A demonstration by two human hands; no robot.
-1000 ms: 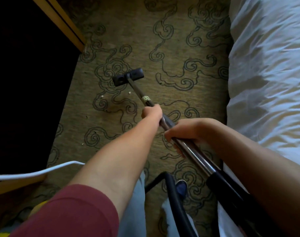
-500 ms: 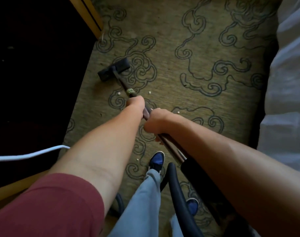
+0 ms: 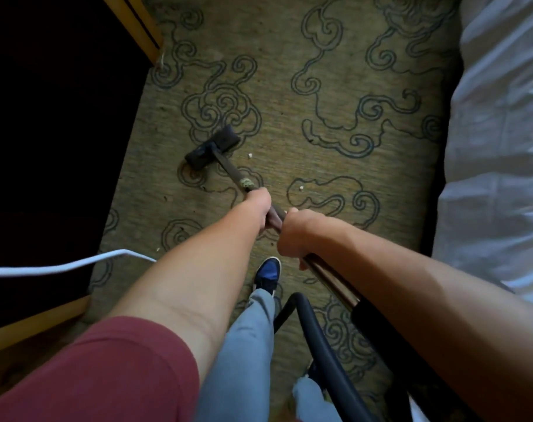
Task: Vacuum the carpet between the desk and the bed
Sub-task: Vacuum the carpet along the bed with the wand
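A small black vacuum nozzle [image 3: 212, 146] rests on the olive carpet [image 3: 335, 166], which carries dark swirl patterns. A metal wand [image 3: 231, 173] runs from the nozzle back toward me. My left hand [image 3: 260, 205] grips the wand just behind a taped band. My right hand [image 3: 295, 236] grips the same wand a little lower down. Below it the wand joins a black handle and a black hose [image 3: 326, 354]. Small white crumbs [image 3: 250, 155] lie on the carpet right of the nozzle.
The dark space under the desk [image 3: 52, 132], framed in light wood, fills the left side. The bed with white bedding [image 3: 499, 153] runs along the right. A white cable [image 3: 61, 266] crosses at lower left. My blue shoe [image 3: 268, 274] stands on the carpet below my hands.
The nozzle went left toward the desk, then drew back toward me and a little right. The view swung left, so less of the bed shows. Both hands kept their grip.
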